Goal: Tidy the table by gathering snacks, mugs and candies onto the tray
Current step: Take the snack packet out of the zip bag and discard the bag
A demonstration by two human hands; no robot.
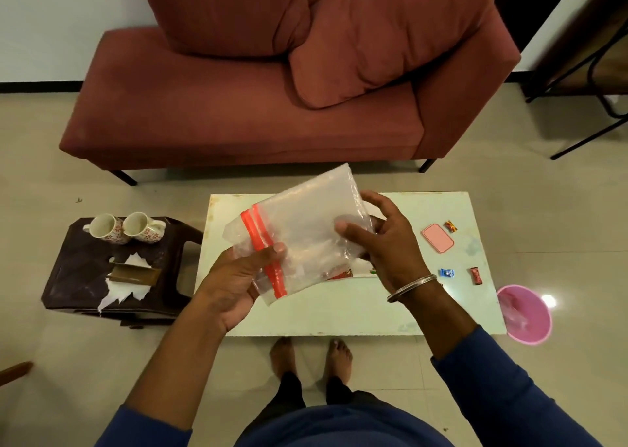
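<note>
I hold a clear zip bag (pixel 302 229) with a red seal strip above the white table (pixel 339 314). My left hand (pixel 238 276) pinches its sealed edge, and my right hand (pixel 380 239) grips the far side. On the table's right part lie a blue candy (pixel 446 273), a red candy (pixel 476 275), a red-yellow candy (pixel 450 226) and a small pink box (pixel 438 238). A red wrapper (pixel 343 274) shows partly under the bag. Two floral mugs (pixel 125 228) lie on their sides on a dark stool (pixel 85 276) to the left. No tray is in view.
Torn white paper and a brown wrapper (pixel 131 276) lie on the stool. A pink bin (pixel 525 314) stands on the floor at the table's right end. A red sofa (pixel 272 106) faces me beyond the table. My bare feet (pixel 311 355) stand at the near edge.
</note>
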